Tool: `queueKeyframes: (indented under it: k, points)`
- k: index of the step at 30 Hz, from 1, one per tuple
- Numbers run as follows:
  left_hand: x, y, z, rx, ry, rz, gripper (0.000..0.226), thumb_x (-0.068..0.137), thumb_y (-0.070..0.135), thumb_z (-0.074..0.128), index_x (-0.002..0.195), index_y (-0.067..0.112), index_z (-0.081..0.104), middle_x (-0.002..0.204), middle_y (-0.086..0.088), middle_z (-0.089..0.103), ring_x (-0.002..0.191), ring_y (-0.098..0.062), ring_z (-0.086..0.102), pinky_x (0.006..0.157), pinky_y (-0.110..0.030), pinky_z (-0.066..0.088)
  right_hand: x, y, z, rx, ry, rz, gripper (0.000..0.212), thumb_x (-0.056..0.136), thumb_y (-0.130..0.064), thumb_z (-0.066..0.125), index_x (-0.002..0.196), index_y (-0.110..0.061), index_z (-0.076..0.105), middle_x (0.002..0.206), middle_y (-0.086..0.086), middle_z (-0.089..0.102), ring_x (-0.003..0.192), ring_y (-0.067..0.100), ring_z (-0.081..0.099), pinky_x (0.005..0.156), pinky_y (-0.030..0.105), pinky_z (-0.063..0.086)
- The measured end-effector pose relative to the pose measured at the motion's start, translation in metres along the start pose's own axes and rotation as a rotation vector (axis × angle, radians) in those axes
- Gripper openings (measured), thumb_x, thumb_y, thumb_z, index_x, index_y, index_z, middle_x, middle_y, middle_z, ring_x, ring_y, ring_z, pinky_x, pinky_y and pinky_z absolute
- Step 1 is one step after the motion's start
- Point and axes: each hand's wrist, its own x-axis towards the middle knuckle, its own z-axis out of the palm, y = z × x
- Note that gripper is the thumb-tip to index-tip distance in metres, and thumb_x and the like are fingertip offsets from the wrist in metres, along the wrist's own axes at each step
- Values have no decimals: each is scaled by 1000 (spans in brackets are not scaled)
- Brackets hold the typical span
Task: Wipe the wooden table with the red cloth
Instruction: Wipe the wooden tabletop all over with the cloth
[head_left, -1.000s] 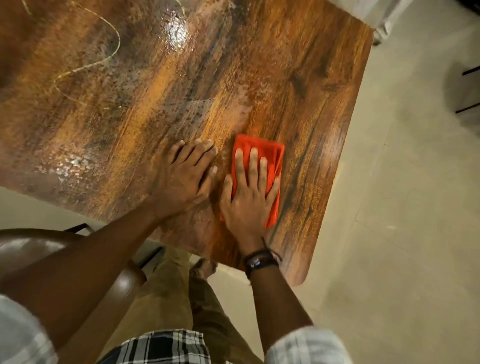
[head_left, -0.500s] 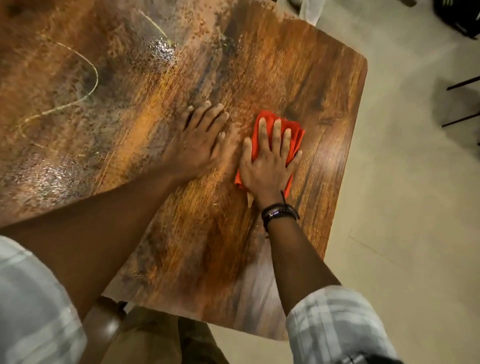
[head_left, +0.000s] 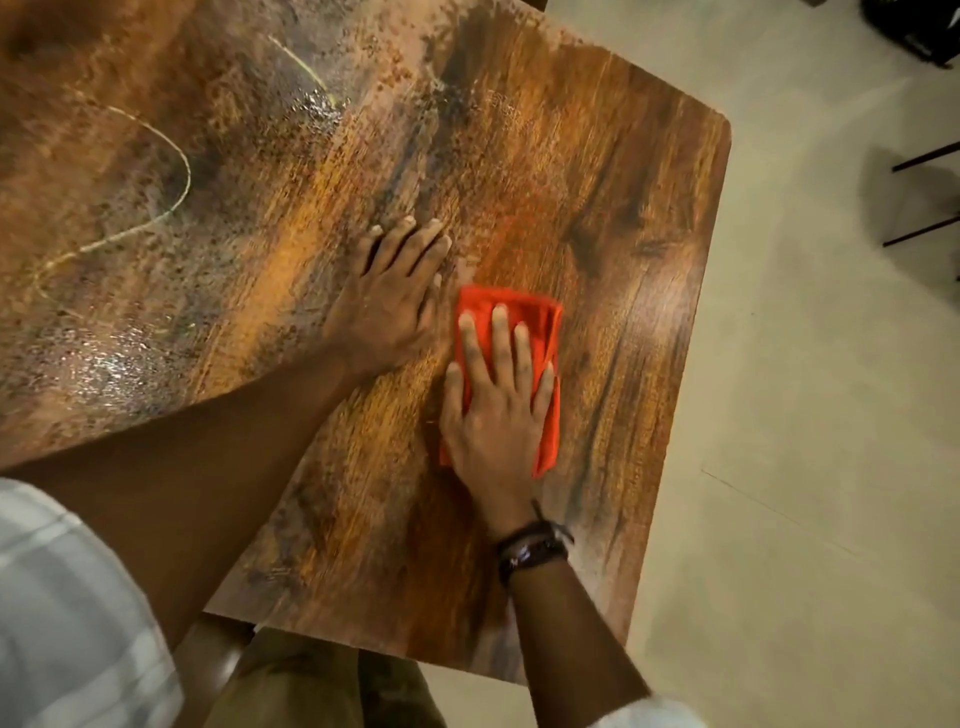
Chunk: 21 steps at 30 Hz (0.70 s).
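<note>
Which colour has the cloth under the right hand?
The cloth is bright red-orange, plain with no pattern; the head view shows it.

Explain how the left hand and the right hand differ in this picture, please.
The right hand presses flat on the red cloth; the left hand lies on the bare wooden table. The right wrist wears dark bands; the left wrist is bare. Both hands lie palm down, fingers extended.

No readable text, label, brand, number or sign appears anywhere
</note>
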Motion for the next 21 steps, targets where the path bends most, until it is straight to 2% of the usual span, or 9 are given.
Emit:
queueKeyframes:
  k: [3, 6, 9, 11, 15, 18, 21]
  points:
    - [-1, 0, 1, 11, 0, 8, 55, 101, 31, 27, 151, 10, 38, 159, -8, 35, 149, -27, 27, 121, -49, 18, -55, -4, 2, -39, -53, -35, 54, 106, -46, 31, 157, -42, 16, 168, -11, 9, 155, 11, 0, 125, 49, 1]
    - [0, 0, 1, 10, 5, 3, 57, 102, 32, 24, 153, 10, 33, 162, -9, 31, 151, -26, 24, 122, -49, 17, -53, 6, 1, -91, -37, -49, 55, 104, -49, 30, 157, -41, 18, 167, -10, 13, 155, 12, 4, 123, 52, 8]
    - [1, 1, 2, 20, -9, -15, 60, 102, 34, 19, 156, 9, 26, 165, -9, 23, 153, -24, 18, 124, -48, 14, 5, 14, -2, -86, 33, 66, 56, 103, -51, 30, 157, -41, 21, 167, -9, 12, 156, 14, 4, 123, 57, -2]
    - [1, 1, 4, 23, -23, -18, 60, 103, 35, 17, 157, 10, 22, 166, -9, 19, 153, -23, 16, 124, -47, 11, 57, 17, -4, -62, 75, 165, 56, 103, -52, 30, 157, -40, 21, 168, -8, 11, 156, 16, 5, 122, 59, -2]
    - [3, 1, 3, 13, -50, -30, 61, 103, 37, 15, 158, 10, 19, 167, -7, 16, 154, -22, 12, 124, -47, 9, 127, 20, -9, -27, 4, 208, 56, 105, -51, 28, 158, -41, 14, 169, -7, 3, 156, 18, 0, 122, 58, -4]
    - [2, 1, 0, 3, -26, -7, 58, 103, 35, 22, 155, 9, 30, 163, -9, 27, 151, -24, 23, 121, -47, 15, 124, 21, -10, -30, 7, 175, 56, 105, -49, 29, 158, -39, 13, 169, -7, 3, 156, 18, 0, 123, 55, -5]
    - [19, -3, -8, 36, 34, 40, 50, 103, 34, 26, 134, 4, 52, 140, -17, 53, 127, -33, 48, 103, -49, 31, 87, 21, -10, -42, 34, 102, 58, 103, -48, 30, 159, -36, 16, 168, -6, 7, 156, 17, 3, 124, 52, -2]
